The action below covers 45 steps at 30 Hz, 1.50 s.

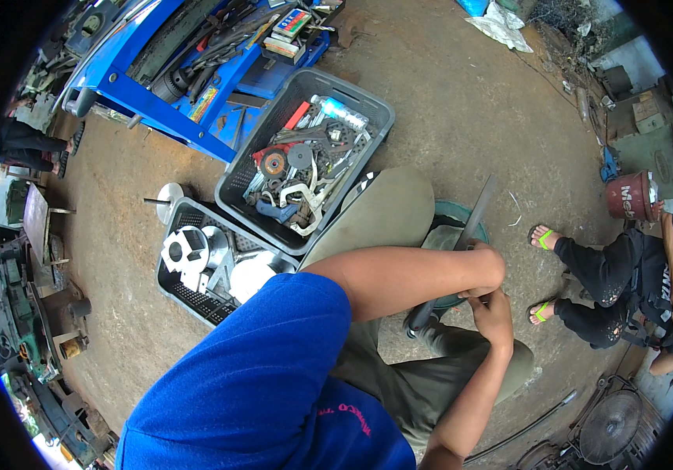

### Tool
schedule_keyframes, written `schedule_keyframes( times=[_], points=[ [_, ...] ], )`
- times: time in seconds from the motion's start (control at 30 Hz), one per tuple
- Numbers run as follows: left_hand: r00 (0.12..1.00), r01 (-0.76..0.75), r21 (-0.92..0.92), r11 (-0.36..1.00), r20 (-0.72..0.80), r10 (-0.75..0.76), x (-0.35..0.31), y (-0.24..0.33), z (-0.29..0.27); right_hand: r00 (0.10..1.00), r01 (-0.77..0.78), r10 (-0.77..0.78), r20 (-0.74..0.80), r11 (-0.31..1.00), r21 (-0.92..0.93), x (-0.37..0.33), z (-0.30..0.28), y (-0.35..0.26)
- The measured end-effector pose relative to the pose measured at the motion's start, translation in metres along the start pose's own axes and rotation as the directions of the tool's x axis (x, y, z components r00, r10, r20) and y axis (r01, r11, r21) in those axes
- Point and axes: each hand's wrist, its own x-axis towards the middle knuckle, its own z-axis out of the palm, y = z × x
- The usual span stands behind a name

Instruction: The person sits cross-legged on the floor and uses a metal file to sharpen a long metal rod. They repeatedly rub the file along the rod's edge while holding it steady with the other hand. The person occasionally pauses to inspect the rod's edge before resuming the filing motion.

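My left arm reaches across to the right. My left hand [490,270] is bent at its end, with the fingers hidden beneath. Just below it, my right hand [493,316] is closed with fingers curled toward the left one; what they hold, if anything, is hidden. A long dark grey flat metal bar [477,210] runs at a slant under my left forearm, close to both hands. Its lower end [422,315] shows again near my foot. Under the bar is a dark green round tub [452,210], partly covered by my arm and knee.
A grey crate [383,117] of tools and grinding discs stands left of my knee. Beside it, a black crate [166,274] holds white metal parts. Behind is a blue rack [148,110] with drill bits. At right, a seated person [610,274] sits near a red bucket [627,197].
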Motion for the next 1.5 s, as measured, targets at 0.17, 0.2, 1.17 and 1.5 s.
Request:
schedule_keyframes(
  times=[0.17, 0.2, 1.17, 1.5],
  points=[
    [0.999, 0.028, 0.091, 0.995, -0.035, -0.025, -0.001, 0.001, 0.0, 0.999, 0.049, -0.049, -0.005, 0.999, -0.002, 0.001, 0.002, 0.004],
    [1.0, 0.011, 0.057, 0.998, -0.016, -0.01, 0.0, 0.001, 0.0, 0.999, 0.04, -0.04, -0.004, 0.999, 0.006, 0.001, 0.002, 0.005],
    [1.0, -0.001, -0.051, 0.999, 0.011, 0.002, 0.0, 0.0, -0.002, 1.0, 0.003, -0.003, 0.019, 1.0, -0.011, 0.002, 0.004, 0.007],
    [0.999, 0.013, 0.057, 0.998, -0.034, -0.011, -0.006, 0.0, -0.002, 1.0, 0.001, -0.001, 0.021, 1.0, -0.003, 0.002, 0.004, 0.005]
  ],
)
